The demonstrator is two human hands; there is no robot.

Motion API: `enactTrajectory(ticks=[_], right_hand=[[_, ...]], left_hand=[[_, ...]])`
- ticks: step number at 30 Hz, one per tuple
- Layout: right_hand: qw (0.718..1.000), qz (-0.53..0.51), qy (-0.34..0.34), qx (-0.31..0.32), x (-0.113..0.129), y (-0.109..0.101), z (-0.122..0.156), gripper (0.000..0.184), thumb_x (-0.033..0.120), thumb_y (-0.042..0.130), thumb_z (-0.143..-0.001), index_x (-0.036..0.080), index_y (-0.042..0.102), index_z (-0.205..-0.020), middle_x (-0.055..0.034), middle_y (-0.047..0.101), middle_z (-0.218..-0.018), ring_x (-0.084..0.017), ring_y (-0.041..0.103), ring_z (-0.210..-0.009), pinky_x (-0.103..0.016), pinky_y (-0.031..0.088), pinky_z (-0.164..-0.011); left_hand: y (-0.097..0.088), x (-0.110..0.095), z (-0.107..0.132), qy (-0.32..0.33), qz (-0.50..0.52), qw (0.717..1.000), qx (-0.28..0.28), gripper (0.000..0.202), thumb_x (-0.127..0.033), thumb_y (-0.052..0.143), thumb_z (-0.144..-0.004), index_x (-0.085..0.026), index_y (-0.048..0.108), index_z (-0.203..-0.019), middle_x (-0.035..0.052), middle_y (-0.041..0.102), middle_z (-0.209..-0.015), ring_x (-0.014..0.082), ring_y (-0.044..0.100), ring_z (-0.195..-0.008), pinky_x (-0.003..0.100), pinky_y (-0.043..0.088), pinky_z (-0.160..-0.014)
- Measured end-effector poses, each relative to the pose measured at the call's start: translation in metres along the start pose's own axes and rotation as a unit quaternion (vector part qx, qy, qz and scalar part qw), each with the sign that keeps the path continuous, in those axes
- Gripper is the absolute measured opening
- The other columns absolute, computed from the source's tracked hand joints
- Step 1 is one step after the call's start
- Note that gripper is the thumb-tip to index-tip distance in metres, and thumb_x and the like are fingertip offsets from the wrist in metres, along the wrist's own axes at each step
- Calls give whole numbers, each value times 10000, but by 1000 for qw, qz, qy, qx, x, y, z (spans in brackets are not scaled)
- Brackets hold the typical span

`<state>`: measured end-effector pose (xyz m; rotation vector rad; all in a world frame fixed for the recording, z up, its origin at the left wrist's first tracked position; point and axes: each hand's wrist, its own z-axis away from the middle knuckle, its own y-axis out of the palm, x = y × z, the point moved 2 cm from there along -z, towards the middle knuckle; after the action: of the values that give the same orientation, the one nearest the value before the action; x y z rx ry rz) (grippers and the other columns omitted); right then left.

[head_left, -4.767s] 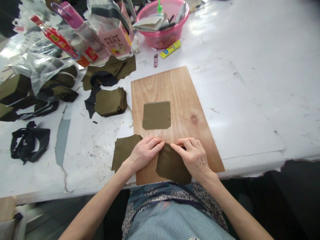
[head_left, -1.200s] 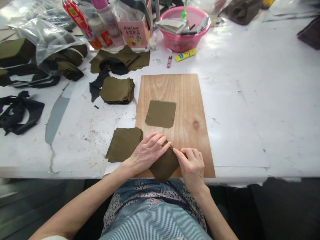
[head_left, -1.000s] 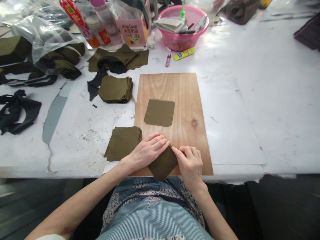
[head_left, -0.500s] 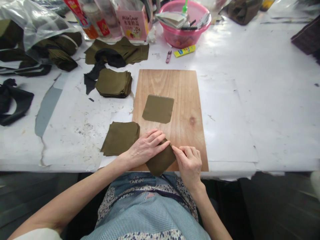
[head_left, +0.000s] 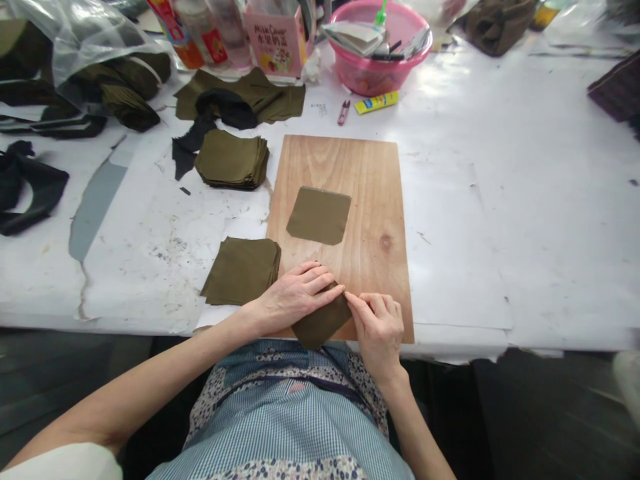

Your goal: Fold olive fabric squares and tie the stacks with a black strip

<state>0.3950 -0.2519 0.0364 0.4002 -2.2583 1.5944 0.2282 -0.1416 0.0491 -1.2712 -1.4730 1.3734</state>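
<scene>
Half covering an olive fabric piece (head_left: 320, 323) beneath flattened, unclenched left fingers (head_left: 327, 295) while pinching its edge in right fingers (head_left: 356, 305), over a wooden board (head_left: 380, 193), with a similar square (head_left: 320, 215) just beyond.

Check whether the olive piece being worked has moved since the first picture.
Yes: against the wooden board, the olive piece has turned. A corner now points at the board's near edge, where a side did; rotation direction cannot be told.

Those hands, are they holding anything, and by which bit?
An olive cloth piece: the left hand presses its upper part down; the right hand pinches its upper-right edge.
</scene>
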Motion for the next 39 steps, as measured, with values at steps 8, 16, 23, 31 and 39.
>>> enactTrajectory(ticks=[8,16,23,31,39], right_hand=[[1000,2,-3,1,-1,-4,4,216,185,607,-909,236,707,-1094,-33,642,-862,-168,521,-832,-323,382,-778],[1000,-8,-4,0,-4,-8,7,211,183,608,-909,232,705,-1090,-29,642,-854,-162,528,-832,-317,387,-780],[1000,-1,-3,9,-2,-7,11,206,202,582,-929,239,702,-1093,-33,639,-870,-167,527,-851,-330,380,-798],[999,-24,26,4,-4,-10,9,154,227,615,-911,233,702,-1037,-24,649,-873,-168,521,-848,-317,384,-791],[1000,-11,26,4,-4,-10,10,113,240,611,-913,232,709,-968,-23,647,-842,-165,521,-823,-315,378,-779]], left_hand=[[-1,-3,-3,11,-5,1000,-3,341,-166,472,-957,-155,521,-1294,98,584,-1235,211,504,-1219,410,376,-1108],[1,-5,-4,32,-5,999,-6,333,-188,460,-968,-156,522,-1293,86,607,-1199,201,528,-1176,385,404,-1073],[-2,-10,-5,11,-1,1000,-19,305,-184,486,-957,-173,547,-1255,95,619,-1161,212,531,-1172,415,426,-1046],[0,-14,-10,16,19,999,-29,280,-162,497,-945,-138,570,-1214,108,613,-1163,210,530,-1164,410,417,-1060],[1,-14,-11,27,35,999,-13,302,-192,486,-954,-150,546,-1248,102,614,-1161,203,534,-1145,385,421,-1032]])
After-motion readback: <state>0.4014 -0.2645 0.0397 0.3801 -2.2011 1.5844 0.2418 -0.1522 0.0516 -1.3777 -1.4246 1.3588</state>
